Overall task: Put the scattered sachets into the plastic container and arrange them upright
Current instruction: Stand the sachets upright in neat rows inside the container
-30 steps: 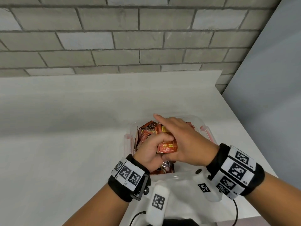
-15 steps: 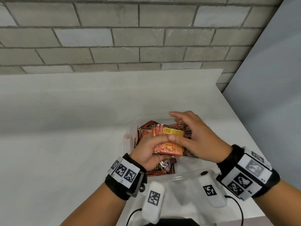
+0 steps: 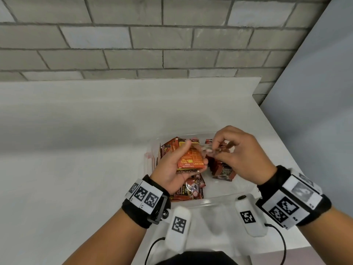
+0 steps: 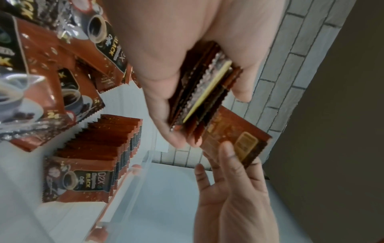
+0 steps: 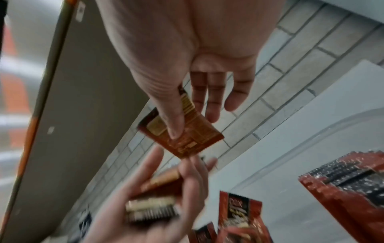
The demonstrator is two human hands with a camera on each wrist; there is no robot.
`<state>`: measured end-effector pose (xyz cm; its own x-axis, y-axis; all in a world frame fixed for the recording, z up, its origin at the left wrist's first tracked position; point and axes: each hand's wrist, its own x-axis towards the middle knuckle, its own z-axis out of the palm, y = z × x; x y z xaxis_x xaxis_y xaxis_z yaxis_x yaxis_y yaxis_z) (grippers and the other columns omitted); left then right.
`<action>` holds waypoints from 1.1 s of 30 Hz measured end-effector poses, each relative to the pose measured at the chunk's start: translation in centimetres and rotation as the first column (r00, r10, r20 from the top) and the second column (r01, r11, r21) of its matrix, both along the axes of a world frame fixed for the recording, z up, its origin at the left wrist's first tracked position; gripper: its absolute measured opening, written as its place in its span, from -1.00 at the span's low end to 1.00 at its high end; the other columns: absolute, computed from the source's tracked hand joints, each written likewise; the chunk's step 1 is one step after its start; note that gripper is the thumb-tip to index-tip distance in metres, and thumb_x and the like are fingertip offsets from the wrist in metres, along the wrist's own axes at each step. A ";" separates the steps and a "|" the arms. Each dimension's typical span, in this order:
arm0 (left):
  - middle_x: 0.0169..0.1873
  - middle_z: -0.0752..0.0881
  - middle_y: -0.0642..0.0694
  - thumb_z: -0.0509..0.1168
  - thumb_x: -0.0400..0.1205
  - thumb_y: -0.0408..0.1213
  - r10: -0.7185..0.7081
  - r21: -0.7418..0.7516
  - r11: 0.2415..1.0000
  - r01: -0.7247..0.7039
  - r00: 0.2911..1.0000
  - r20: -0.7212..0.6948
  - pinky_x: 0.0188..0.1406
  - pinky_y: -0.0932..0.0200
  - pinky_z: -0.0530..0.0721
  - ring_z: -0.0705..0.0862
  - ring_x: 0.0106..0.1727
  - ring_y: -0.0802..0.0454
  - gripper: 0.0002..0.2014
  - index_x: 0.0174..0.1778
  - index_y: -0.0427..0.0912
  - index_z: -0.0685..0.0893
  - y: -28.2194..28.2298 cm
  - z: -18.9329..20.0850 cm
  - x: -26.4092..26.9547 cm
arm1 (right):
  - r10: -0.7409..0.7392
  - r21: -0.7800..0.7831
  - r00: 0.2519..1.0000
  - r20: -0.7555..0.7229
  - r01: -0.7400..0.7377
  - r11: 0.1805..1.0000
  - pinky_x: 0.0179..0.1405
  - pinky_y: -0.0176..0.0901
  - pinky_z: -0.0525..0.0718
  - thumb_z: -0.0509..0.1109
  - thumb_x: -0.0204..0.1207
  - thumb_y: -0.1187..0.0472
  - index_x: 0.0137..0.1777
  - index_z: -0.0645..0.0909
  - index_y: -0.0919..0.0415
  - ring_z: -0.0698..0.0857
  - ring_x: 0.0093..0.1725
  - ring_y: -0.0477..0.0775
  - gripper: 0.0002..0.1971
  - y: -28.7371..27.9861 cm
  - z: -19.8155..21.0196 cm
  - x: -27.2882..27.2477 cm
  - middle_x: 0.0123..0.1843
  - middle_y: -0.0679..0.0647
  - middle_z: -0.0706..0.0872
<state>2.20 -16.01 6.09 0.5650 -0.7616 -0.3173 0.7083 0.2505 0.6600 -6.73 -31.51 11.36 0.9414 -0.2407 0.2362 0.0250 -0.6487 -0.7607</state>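
Observation:
A clear plastic container (image 3: 215, 200) sits on the white table near its front right. Inside it, a row of red-brown coffee sachets (image 3: 223, 170) stands upright at the right, and several loose sachets (image 3: 188, 190) lie flat at the left. My left hand (image 3: 194, 153), palm up above the container, grips a stack of sachets (image 3: 190, 159), seen edge-on in the left wrist view as the stack (image 4: 203, 98). My right hand (image 3: 215, 150) pinches a single sachet (image 5: 187, 136) between thumb and fingers, just right of the stack. The upright row (image 4: 99, 148) shows below.
A grey brick wall (image 3: 152, 44) runs behind the table (image 3: 76, 150). A grey panel (image 3: 315, 111) stands at the right, past the table's right edge. Cables (image 3: 152, 245) hang by the front edge under my wrists.
My left hand has turned palm up and lifted the stack above the container. My right hand has come off the stack to the right, pinching one sachet.

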 end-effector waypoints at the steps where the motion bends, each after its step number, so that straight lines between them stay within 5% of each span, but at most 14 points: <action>1: -0.08 0.75 -0.35 0.42 0.52 -0.20 0.003 -0.022 1.000 -0.003 1.000 -0.011 -0.08 -0.06 0.78 0.77 -0.11 -0.19 -0.76 0.00 -0.29 0.73 0.0 0.1 0.1 | 0.057 -0.026 0.997 -0.043 -0.058 0.998 -0.08 -0.45 0.52 0.65 0.26 0.33 -0.25 0.67 0.08 0.61 -0.08 -0.11 -0.78 0.2 -0.3 -0.1 -0.09 0.00 0.64; 5: 0.08 0.72 -0.38 0.36 0.41 -0.43 0.035 -0.013 0.999 -0.034 0.999 0.009 -0.04 -0.09 0.75 0.75 0.00 -0.23 -0.60 0.20 -0.32 0.65 0.3 -0.2 0.6 | 0.124 -0.108 0.979 -0.160 -0.142 0.984 0.19 -0.42 0.44 0.64 0.29 0.02 -0.03 0.72 -0.03 0.53 0.20 -0.14 -0.73 0.4 -0.9 -0.5 0.13 -0.10 0.59; 8: 0.06 0.74 -0.36 0.37 0.43 -0.49 0.012 0.024 1.000 -0.013 0.998 0.055 -0.03 -0.10 0.75 0.75 0.01 -0.22 -0.58 0.25 -0.35 0.62 0.5 -0.2 0.4 | 0.050 -0.115 0.993 -0.106 -0.062 0.991 0.16 -0.28 0.50 0.52 0.46 0.10 0.14 0.70 0.05 0.59 0.18 -0.08 -0.74 0.0 -0.5 -0.2 0.16 -0.05 0.61; 12: -0.01 0.80 -0.22 0.34 0.49 -0.54 -0.050 0.059 0.997 0.042 0.987 0.150 0.04 -0.11 0.72 0.77 0.02 -0.17 -0.64 0.18 -0.18 0.69 0.3 -0.1 -0.1 | 0.032 -0.142 0.976 -0.214 -0.063 0.988 0.03 -0.55 0.48 0.46 0.52 0.19 0.30 0.62 0.04 0.63 0.08 -0.20 -0.65 -0.4 0.2 0.4 0.14 -0.09 0.67; 16: -0.09 0.81 -0.16 0.34 0.54 -0.51 -0.074 0.097 0.994 0.056 0.978 0.197 0.03 -0.07 0.72 0.78 -0.03 -0.12 -0.74 0.09 -0.15 0.70 0.1 0.0 -0.4 | 0.072 -0.089 0.934 -0.349 -0.109 0.990 -0.16 -0.50 0.55 0.45 0.52 0.26 0.21 0.64 -0.02 0.61 -0.19 -0.27 -0.71 -0.9 1.1 0.1 -0.16 -0.13 0.66; 21: -0.19 0.77 -0.20 0.31 0.59 -0.35 0.025 0.135 0.990 -0.047 0.987 0.157 -0.09 0.05 0.75 0.79 -0.23 -0.01 -0.88 0.00 -0.28 0.66 0.5 -0.3 0.2 | 0.002 -0.141 0.877 -0.481 -0.080 0.987 -0.47 -0.45 0.55 0.41 0.55 0.27 -0.09 0.67 0.02 0.59 -0.32 -0.22 -0.90 -2.4 1.7 -1.4 -0.31 -0.19 0.61; 24: -0.20 0.77 -0.21 0.33 0.56 -0.32 0.060 0.116 0.990 -0.075 0.990 0.124 -0.06 0.02 0.74 0.79 -0.24 -0.03 -0.82 0.03 -0.30 0.65 0.8 -0.3 0.6 | -0.071 -0.292 0.808 -0.585 -0.127 0.948 -0.25 -0.46 0.63 0.42 0.53 0.26 -0.12 0.64 -0.04 0.63 -0.23 -0.10 -0.87 -3.1 0.2 -1.8 -0.27 -0.19 0.63; 26: -0.20 0.78 -0.21 0.36 0.50 -0.30 0.062 0.103 0.992 -0.075 0.991 0.122 -0.03 -0.03 0.72 0.78 -0.25 -0.05 -0.78 0.03 -0.28 0.64 0.8 -0.1 0.7 | -0.124 -0.385 0.775 -0.619 -0.162 0.909 0.03 -0.24 0.63 0.42 0.51 0.24 -0.10 0.68 0.00 0.67 -0.12 -0.03 -0.90 -3.1 -1.1 -1.9 -0.20 -0.11 0.70; 33: -0.22 0.79 -0.19 0.31 0.59 -0.33 0.053 0.121 0.990 -0.067 0.992 0.114 -0.12 0.04 0.74 0.78 -0.26 -0.04 -0.90 -0.03 -0.25 0.66 1.0 0.0 0.3 | -0.257 -0.630 0.719 -0.645 -0.310 0.713 -0.16 -0.19 0.49 0.29 0.53 0.25 -0.03 0.69 0.05 0.62 -0.15 0.05 -0.84 -2.9 -3.2 -1.5 -0.06 -0.02 0.74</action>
<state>2.51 -15.01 6.04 0.6454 -0.6840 -0.3400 0.6152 0.2018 0.7621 -8.26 -34.39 8.18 0.8987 -0.2596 -0.3534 -0.2540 -0.9651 0.0630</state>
